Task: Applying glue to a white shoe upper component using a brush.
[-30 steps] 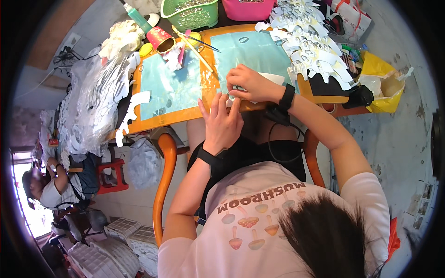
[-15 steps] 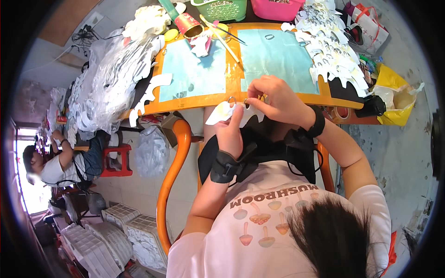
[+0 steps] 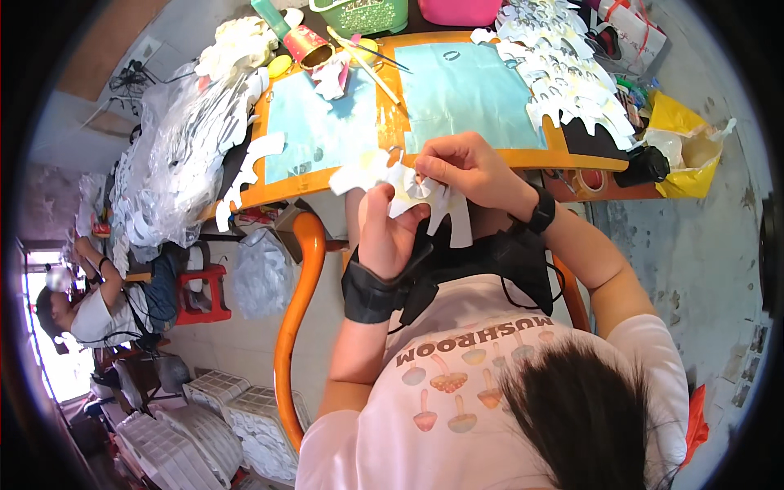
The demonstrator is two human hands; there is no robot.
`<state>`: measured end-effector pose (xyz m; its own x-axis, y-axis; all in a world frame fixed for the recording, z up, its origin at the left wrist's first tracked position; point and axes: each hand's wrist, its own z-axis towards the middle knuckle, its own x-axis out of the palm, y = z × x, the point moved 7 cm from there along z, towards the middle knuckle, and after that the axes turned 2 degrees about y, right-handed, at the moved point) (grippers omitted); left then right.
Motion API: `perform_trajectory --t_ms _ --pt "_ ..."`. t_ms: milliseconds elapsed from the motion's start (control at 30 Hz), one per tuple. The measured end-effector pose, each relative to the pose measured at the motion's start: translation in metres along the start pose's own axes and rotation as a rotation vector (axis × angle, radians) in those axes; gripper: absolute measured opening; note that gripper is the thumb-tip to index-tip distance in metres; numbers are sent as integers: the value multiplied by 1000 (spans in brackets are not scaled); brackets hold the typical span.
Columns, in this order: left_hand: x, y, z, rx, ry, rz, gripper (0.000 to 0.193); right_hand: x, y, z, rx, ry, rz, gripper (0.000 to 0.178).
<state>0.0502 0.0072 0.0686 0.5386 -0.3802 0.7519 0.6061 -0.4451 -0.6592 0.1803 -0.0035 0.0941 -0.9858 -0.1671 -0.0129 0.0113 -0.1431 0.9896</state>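
A white, scallop-edged strip [image 3: 358, 174] with pale yellow patches hangs in front of the table's near edge, over my lap. My left hand [image 3: 389, 233] grips it from below, thumb towards the upper side. My right hand [image 3: 467, 167] has its fingers pinched at the strip's upper right part, beside a fold or round shape I cannot make out clearly. A small metal ring [image 3: 397, 153] stands up from the strip's top edge. Another dark oval ring [image 3: 452, 55] lies on the right blue sheet [image 3: 469, 106]. A similar white strip [image 3: 260, 151] rests at the table's left edge.
Piled white strips [image 3: 563, 77] with rings lie at right, plastic-wrapped strips [image 3: 175, 147] at left. A red tin [image 3: 308, 46], a brush [image 3: 367, 69], a green basket [image 3: 363, 16] and a pink basket [image 3: 460, 10] stand farther back. A co-worker [image 3: 114, 302] sits far left.
The strip has swung up and spread out, with more of it showing on both sides. My left hand has moved slightly left and its grip has shifted. The whole view has shifted a little.
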Motion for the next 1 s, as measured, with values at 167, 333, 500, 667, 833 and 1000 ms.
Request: perform_trajectory --t_ms 167,333,500,667,833,1000 --pt "-2 -9 -1 162 -38 475 24 0 26 -9 -100 -109 -272 22" --pt "-10 -7 -6 76 -9 542 23 4 10 -9 73 63 102 25" --pt "-12 12 5 2 -17 69 30 12 -4 -15 34 -134 244 26" --pt "-14 3 -2 114 -65 273 23 6 16 -25 -47 -325 -219 22" --pt "-8 -3 -9 210 -31 492 17 9 14 -28 -9 -279 -59 27" --pt "-10 -5 -8 346 70 525 25 28 -26 -28 222 -111 742 24"
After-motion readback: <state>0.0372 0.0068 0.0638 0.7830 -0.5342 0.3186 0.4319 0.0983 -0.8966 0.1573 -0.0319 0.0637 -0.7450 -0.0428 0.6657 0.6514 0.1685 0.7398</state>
